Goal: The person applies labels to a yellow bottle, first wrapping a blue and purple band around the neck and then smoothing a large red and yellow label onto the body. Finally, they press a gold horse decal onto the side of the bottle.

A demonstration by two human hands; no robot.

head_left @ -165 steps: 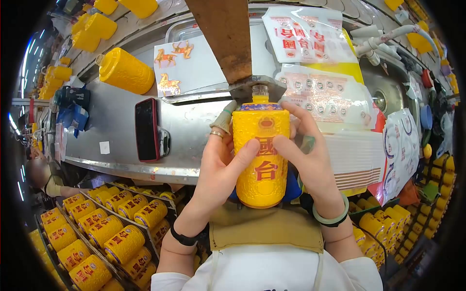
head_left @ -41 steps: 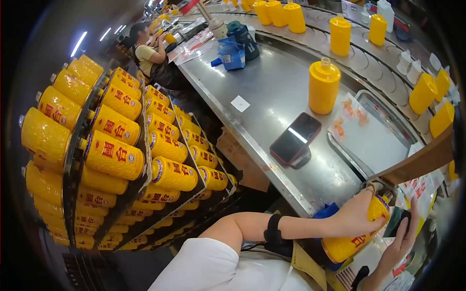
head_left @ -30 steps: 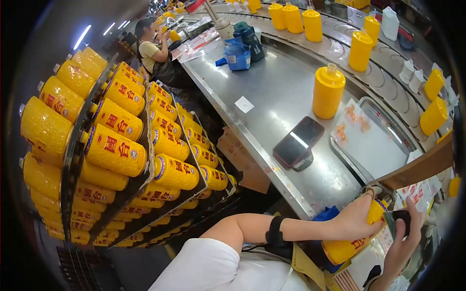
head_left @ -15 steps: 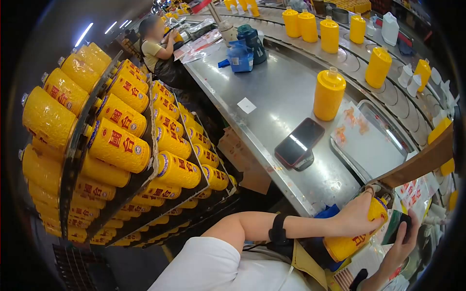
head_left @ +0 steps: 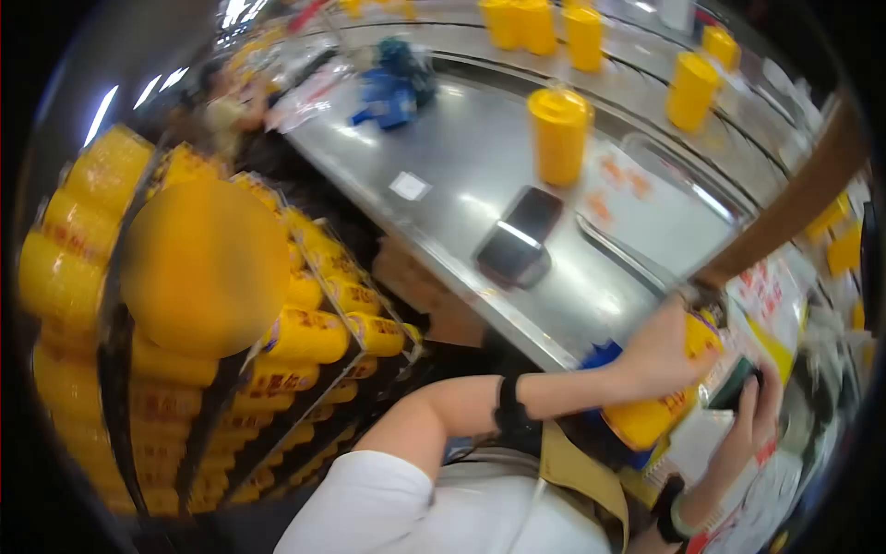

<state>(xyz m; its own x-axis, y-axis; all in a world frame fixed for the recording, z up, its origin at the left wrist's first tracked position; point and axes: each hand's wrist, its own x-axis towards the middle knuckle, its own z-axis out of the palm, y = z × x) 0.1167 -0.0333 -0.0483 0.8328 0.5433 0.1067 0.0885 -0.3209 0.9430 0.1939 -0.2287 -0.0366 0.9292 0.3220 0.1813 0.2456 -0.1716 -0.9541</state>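
My left hand is wrapped round a yellow bottle with red lettering, which lies tilted low at the right. Close beside it, the fingers of my right hand are closed on a dark green and black block-like object, held near the bottle's side. Blur hides whether the block touches the bottle. A strip of blue material shows behind my left wrist.
A yellow bottle, phone and tray are on the metal table. Stacked yellow bottles fill racks at left. Bottles line the conveyor behind. A brown strap-like bar slants at right. A person sits far left.
My view has swung, so the table and its things appear further left and higher, with more blur. Both hands keep their grips, close together at the bottle.
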